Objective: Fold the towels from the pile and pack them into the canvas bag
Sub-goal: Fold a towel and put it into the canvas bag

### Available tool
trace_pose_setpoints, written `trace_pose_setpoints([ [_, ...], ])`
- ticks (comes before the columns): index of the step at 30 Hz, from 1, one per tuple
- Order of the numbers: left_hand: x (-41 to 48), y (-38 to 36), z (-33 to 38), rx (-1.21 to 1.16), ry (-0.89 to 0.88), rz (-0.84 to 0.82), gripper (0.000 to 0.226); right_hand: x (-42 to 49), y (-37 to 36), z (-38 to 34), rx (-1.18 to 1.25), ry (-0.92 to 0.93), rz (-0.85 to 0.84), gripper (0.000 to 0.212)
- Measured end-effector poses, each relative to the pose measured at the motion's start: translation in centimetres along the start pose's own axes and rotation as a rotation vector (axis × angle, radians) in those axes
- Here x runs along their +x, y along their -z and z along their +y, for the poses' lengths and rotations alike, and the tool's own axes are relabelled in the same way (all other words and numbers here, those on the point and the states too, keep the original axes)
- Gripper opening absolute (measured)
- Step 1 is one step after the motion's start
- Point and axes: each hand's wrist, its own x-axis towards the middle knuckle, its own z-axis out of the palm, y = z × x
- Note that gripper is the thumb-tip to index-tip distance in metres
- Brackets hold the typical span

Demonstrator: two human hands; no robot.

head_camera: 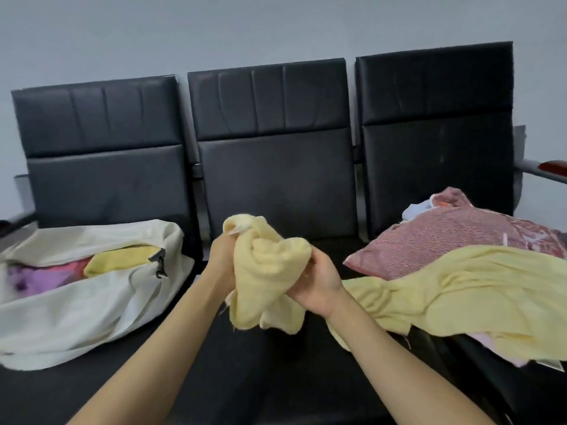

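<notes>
Though creased, black bench [276,176] beneath canvas bag [76,311], against grey wall [245,29].

both hands [270,271] – grip yellow towel [270,277] (bunched) | canvas bag [92,302] – unzipped

We see only a person's forearms and hands. The left forearm [159,348] and the right forearm [395,360] are bare along all the length in view, slim and smooth, widening toward the lower edge. The left hand [221,262] and the right hand [319,285] are bare as well. We make out the right hand's back and thumb; the left hand's fingers are mostly hidden from us.
</notes>
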Motion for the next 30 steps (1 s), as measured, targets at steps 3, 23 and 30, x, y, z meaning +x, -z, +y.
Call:
trace_pose_setpoints([
  [3,0.4,2.7,0.2,0.27,-0.029,0.152,0.021,1.9,0.1,1.5,0.061,0.06,0.153,0.034],
  [23,-0.2,7.5,-1.4,0.269,-0.075,-0.413,0.038,4.7,2.1,0.8,-1.291,0.348,-0.107,0.011],
  [30,0.7,9.0,-6.7,1.401,0.331,-0.583,0.09,4.3,2.6,-1.0,-1.119,0.516,0.075,0.007],
])
